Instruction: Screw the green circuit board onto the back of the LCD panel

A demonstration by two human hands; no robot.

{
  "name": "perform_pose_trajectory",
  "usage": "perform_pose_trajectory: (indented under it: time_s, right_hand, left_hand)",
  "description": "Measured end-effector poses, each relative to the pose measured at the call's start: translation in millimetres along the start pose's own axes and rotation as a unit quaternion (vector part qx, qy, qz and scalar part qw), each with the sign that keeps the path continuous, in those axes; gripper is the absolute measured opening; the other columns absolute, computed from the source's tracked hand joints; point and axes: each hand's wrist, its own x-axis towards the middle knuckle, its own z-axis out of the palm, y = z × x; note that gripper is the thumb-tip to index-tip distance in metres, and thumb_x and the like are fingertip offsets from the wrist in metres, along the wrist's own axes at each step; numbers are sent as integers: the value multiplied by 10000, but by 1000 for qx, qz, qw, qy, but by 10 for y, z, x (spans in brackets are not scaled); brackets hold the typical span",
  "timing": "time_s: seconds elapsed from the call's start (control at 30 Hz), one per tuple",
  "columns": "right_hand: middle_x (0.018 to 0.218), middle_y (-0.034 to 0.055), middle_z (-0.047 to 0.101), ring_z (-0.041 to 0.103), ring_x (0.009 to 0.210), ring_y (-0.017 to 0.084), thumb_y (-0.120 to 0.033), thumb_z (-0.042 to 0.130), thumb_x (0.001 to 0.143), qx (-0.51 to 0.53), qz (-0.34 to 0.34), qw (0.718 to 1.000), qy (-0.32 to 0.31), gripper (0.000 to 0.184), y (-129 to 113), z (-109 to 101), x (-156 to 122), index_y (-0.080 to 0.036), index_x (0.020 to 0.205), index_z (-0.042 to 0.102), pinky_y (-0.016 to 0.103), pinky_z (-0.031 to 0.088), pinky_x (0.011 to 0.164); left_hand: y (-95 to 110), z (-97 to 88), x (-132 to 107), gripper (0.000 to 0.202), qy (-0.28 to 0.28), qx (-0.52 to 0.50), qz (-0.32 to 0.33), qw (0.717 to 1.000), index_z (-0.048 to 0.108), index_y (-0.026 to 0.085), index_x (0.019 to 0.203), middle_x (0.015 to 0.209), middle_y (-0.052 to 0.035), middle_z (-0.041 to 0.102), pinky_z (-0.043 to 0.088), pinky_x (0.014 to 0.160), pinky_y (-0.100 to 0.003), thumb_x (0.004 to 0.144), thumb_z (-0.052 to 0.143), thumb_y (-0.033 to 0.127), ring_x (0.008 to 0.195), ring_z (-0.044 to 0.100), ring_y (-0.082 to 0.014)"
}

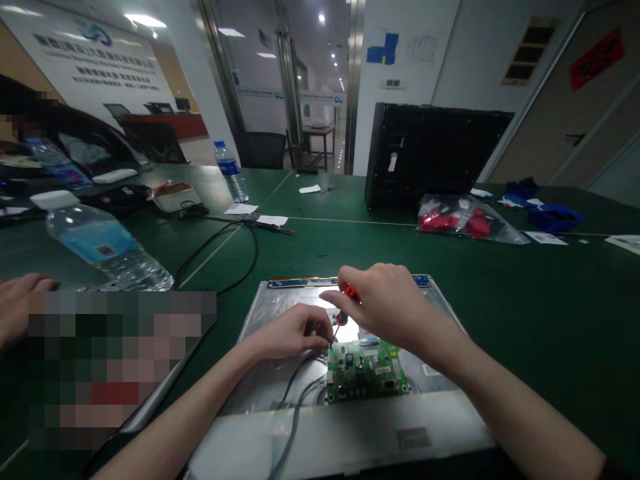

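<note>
A silver metal panel point(270, 313), the back of a monitor, lies flat on the green table. A green circuit board point(365, 370) sits on it, near its front. My right hand point(385, 303) is closed round a red-handled screwdriver point(350, 293), whose tip points down at the board's upper left corner. My left hand point(293, 333) rests on the panel just left of that corner. Its fingers are pinched together beside the tip, and what they hold is too small to see. Grey cables point(295, 393) run from the board toward me.
A water bottle point(107, 250) lies at the left and another bottle point(231, 172) stands farther back. A black monitor casing point(430, 157) stands behind, with a plastic bag of red parts point(465, 220) beside it. Black cables point(220, 247) loop across the table. Another person's hand point(17, 307) rests at the far left.
</note>
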Motion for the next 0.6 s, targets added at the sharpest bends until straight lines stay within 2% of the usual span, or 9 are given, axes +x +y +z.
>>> perform_pose_trajectory:
  time_s: [0.07,0.13,0.2,0.33,0.5,0.6]
  right_hand:
    - [673,22,627,505,550,143,-379,464,890,32,-17,999,-3,220,1,-10,-6,-184,906,565,268,210,501]
    - [737,17,644,514,575,140,-314,519,824,70,-41,997,-4,208,5,-27,-25,-178,981,527,261,241,509]
    - [760,15,651,528,596,146,-328,530,807,83,-53,995,-5,239,6,-33,-39,-182,996,511,261,255,518]
    - [663,12,623,521,560,159,-434,460,880,40,-21,999,-14,258,3,-8,-21,-196,953,529,262,229,509]
    - [756,22,648,525,590,142,-311,516,829,82,-48,995,-13,213,17,-22,-23,-179,994,493,254,241,513]
    - [782,23,654,540,622,142,-341,523,821,99,-62,993,-12,226,24,-35,-42,-180,978,499,252,255,527]
  left_hand:
    - [-5,1,3,78,2,-4,4,1000,652,156,773,708,7,611,415,618,-249,714,645,206,663,544,-156]
    - [-22,0,9,113,2,-7,7,1000,658,152,801,715,8,610,419,626,-252,706,655,213,670,540,-159]
    - [-38,-2,14,117,3,-9,11,1000,660,153,809,716,9,608,422,634,-253,707,653,210,674,539,-159]
    - [-53,-1,14,92,-17,-36,17,999,651,164,819,739,5,626,436,660,-261,742,634,211,690,563,-158]
    - [-64,-3,15,117,-6,-15,11,1000,656,155,829,750,-3,621,433,634,-259,732,656,222,690,558,-161]
    - [-45,-7,14,89,-2,-6,25,1000,654,151,798,726,1,612,430,634,-257,730,653,208,684,554,-162]
